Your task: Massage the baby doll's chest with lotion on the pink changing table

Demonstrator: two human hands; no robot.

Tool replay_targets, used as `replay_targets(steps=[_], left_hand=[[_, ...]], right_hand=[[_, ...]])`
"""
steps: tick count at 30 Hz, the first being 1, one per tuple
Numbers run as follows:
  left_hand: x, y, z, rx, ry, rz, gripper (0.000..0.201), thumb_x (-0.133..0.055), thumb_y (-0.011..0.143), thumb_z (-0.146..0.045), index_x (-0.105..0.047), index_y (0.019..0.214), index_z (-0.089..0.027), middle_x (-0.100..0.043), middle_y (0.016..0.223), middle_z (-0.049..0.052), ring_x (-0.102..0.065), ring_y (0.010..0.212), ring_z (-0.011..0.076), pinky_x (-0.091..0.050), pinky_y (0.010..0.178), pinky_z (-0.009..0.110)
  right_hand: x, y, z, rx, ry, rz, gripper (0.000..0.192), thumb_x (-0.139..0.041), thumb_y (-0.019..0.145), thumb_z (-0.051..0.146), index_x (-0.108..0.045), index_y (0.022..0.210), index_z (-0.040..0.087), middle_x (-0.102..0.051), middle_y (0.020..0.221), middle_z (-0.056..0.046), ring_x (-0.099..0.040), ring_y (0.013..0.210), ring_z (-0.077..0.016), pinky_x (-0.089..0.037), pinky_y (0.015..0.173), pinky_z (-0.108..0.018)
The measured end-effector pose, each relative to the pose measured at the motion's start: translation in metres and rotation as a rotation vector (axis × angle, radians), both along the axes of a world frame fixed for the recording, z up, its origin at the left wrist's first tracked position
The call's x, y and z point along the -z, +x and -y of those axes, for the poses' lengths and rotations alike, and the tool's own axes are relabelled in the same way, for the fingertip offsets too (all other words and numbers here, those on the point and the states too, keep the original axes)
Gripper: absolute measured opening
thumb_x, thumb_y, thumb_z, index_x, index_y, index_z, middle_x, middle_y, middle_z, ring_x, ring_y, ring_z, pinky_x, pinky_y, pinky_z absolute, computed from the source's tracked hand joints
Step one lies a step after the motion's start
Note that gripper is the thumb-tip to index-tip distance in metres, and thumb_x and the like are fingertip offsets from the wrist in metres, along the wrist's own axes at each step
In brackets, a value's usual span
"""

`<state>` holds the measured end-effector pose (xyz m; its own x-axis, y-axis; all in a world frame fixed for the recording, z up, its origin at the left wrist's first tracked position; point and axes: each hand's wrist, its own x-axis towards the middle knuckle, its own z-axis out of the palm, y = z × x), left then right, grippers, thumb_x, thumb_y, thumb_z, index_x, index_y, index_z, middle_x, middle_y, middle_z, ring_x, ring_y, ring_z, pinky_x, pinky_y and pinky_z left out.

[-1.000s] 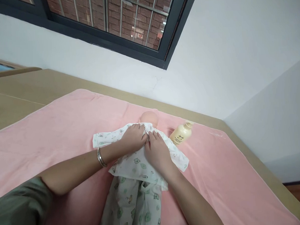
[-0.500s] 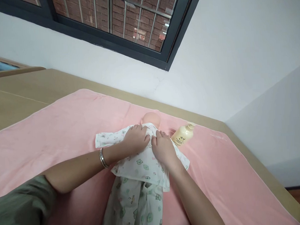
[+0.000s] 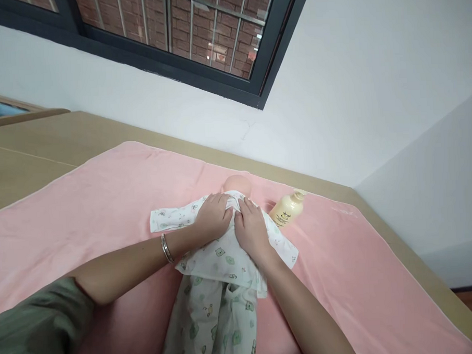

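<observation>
A baby doll (image 3: 237,183) lies on its back on a pink towel (image 3: 104,203), dressed in a white printed top (image 3: 224,258) and matching trousers (image 3: 213,324). Only the top of its bald head shows beyond my fingers. My left hand (image 3: 213,215), with a silver bangle at the wrist, and my right hand (image 3: 250,226) rest side by side on the doll's chest. Both hands' fingers pinch the top's fabric near the neckline.
A cream pump bottle (image 3: 286,211) lies on the towel just right of the doll's head. The towel covers a beige wooden surface (image 3: 31,149) set against a white wall. A dark-framed barred window (image 3: 183,33) is above.
Both hands stayed on the doll's chest, shifting slightly up toward the neckline and closer together. The view wobbled a little.
</observation>
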<state>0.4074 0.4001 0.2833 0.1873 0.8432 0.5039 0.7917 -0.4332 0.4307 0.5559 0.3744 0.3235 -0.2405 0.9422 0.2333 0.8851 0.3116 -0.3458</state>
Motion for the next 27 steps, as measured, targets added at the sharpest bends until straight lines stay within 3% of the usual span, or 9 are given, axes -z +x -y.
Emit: replay_targets(steps=[5,10,14,19,24,27], left_hand=[[0.001,0.001,0.000,-0.003,-0.016,0.015,0.036,-0.042,0.094,-0.025,-0.062,0.122,-0.012,-0.070,0.120,0.017,-0.063,0.113,0.0327,-0.048,0.103,0.051],[-0.005,0.000,0.002,0.025,-0.058,0.016,0.037,-0.043,0.093,-0.024,-0.061,0.124,-0.013,-0.070,0.123,0.016,-0.063,0.115,0.0306,-0.048,0.104,0.049],[-0.008,0.000,0.003,0.021,-0.060,-0.009,0.038,-0.042,0.093,-0.024,-0.061,0.123,-0.014,-0.071,0.122,0.015,-0.064,0.115,0.0306,-0.048,0.103,0.048],[-0.006,0.000,0.002,0.013,-0.049,-0.023,0.036,-0.042,0.092,-0.022,-0.063,0.120,-0.013,-0.072,0.120,0.015,-0.064,0.112,0.0304,-0.049,0.102,0.047],[-0.009,0.000,0.004,0.025,-0.067,-0.028,0.037,-0.041,0.094,-0.024,-0.064,0.122,-0.014,-0.071,0.122,0.014,-0.064,0.116,0.0299,-0.049,0.105,0.047],[-0.014,-0.002,0.002,0.040,-0.119,-0.027,0.041,-0.041,0.094,-0.026,-0.064,0.126,-0.013,-0.070,0.128,0.016,-0.063,0.123,0.0305,-0.046,0.110,0.048]], right_hand=[[0.001,0.004,-0.001,0.042,0.105,-0.119,0.055,-0.035,0.102,0.024,-0.047,0.153,0.008,-0.040,0.162,-0.017,-0.031,0.154,-0.0282,-0.024,0.127,-0.050],[0.001,0.003,-0.002,0.000,0.002,-0.093,0.051,-0.036,0.103,0.025,-0.054,0.147,0.011,-0.048,0.156,-0.015,-0.037,0.150,-0.0292,-0.026,0.125,-0.050],[-0.003,0.004,0.000,0.029,0.049,-0.105,0.051,-0.038,0.103,0.029,-0.052,0.150,0.014,-0.043,0.161,-0.013,-0.031,0.153,-0.0290,-0.027,0.125,-0.047],[-0.003,0.001,0.001,0.019,-0.024,-0.012,0.048,-0.037,0.104,0.027,-0.056,0.147,0.016,-0.047,0.158,-0.013,-0.037,0.150,-0.0303,-0.024,0.124,-0.054],[-0.024,0.008,0.005,-0.038,-0.008,-0.119,0.047,-0.038,0.104,0.028,-0.056,0.145,0.016,-0.061,0.144,-0.012,-0.054,0.136,-0.0267,-0.037,0.117,-0.045],[-0.045,0.019,0.011,-0.017,0.039,-0.156,0.049,-0.039,0.104,0.031,-0.054,0.148,0.015,-0.058,0.148,-0.013,-0.052,0.140,-0.0276,-0.036,0.119,-0.045]])
